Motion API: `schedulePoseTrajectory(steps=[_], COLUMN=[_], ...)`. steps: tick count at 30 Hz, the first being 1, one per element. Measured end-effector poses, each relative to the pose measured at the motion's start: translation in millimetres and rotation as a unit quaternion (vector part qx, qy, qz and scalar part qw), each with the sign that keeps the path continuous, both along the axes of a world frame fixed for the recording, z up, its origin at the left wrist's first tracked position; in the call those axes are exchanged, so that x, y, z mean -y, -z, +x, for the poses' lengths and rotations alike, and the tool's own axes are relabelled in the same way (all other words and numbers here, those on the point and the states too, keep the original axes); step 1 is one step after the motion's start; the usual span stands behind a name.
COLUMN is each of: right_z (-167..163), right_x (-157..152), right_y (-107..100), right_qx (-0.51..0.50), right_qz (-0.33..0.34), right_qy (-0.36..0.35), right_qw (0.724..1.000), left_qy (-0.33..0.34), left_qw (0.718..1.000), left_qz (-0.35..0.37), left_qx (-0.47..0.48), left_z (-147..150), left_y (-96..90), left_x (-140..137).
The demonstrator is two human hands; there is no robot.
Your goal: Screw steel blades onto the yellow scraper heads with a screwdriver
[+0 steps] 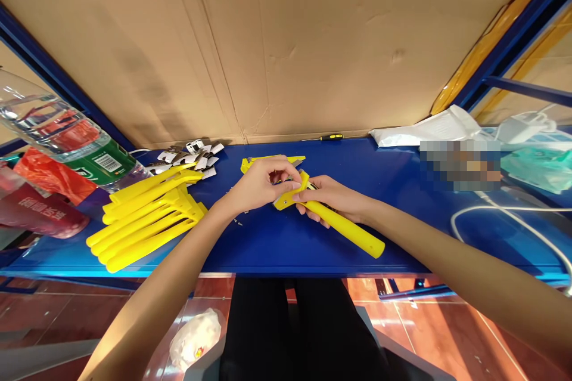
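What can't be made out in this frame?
Head view:
Yellow tool: head partly covered by left hand.
Yellow piece behind: partly hidden by left hand.
Bits on blue table: too small to identify.
Clear bottle: cut off by left edge.
Pixelated patch: contents masked.

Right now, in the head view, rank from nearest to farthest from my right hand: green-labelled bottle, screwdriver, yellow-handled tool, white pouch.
1. Yellow-handled tool: in your right hand.
2. Screwdriver: beyond the hand.
3. White pouch: back right.
4. Green-labelled bottle: far left.

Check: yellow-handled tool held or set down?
Held: the right hand grips the yellow-handled tool; the left hand touches its head.
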State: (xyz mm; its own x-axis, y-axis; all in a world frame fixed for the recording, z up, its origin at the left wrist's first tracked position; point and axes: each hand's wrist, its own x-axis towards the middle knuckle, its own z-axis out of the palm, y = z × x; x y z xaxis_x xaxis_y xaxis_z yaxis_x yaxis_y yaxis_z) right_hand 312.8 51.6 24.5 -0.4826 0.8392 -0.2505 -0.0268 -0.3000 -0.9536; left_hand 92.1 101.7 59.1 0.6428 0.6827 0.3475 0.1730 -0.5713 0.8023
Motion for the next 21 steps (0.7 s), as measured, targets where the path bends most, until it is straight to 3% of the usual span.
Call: schedulePoseTrajectory(steps=[8,21], right_z=[0.6,1.0], right_x=[-0.3,-0.2], right_y=[0.9,-0.3], right_qx=[-0.001,0.007], right_qz=[-0.002,0.000], right_qy=[-0.003,-0.001], right_qw=[1.000,1.000], left_qy=[0.010,0.029], left_qw=[0.997,0.998], left_qz=[-0.073,0.048], left_qx=[0.009,-0.041], left_z=[-1.5,-3.3], left_y=[1.7,0.3], left_x=[-2.8,-0.8])
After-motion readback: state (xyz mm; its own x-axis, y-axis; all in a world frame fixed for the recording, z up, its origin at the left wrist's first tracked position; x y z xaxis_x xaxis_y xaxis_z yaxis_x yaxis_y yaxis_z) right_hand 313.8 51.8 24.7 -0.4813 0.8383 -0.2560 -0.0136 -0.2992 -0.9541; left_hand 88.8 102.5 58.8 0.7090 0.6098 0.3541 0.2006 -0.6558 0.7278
